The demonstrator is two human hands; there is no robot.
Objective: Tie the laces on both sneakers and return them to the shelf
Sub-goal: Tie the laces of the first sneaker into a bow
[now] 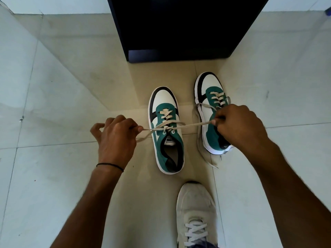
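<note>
Two green and white sneakers stood on the tile floor, just in front of a dark shelf [179,29]. The left sneaker [166,129] sat between the two hands, and its laces [164,127] were crossed over near the top holes. The left hand [116,138] pinched one lace end between thumb and pointer finger, with the other fingers curled loosely. The right hand [238,126] pinched the other lace end the same way, its fingers bunched together. Both ends were pulled out sideways, so the lace looked tight — I think the first simple knot was being made. To do this well, both hands should pull evenly and low, so the cross slides down snug on the tongue and the sneaker does not tip or slide. Then each end needs enough length left for loops. The right sneaker [213,111] stood close by, partly behind the right hand, and its lace [198,111] hung loose on the floor — so it looked untied. The person's own white shoe [195,212] was near the bottom.
</note>
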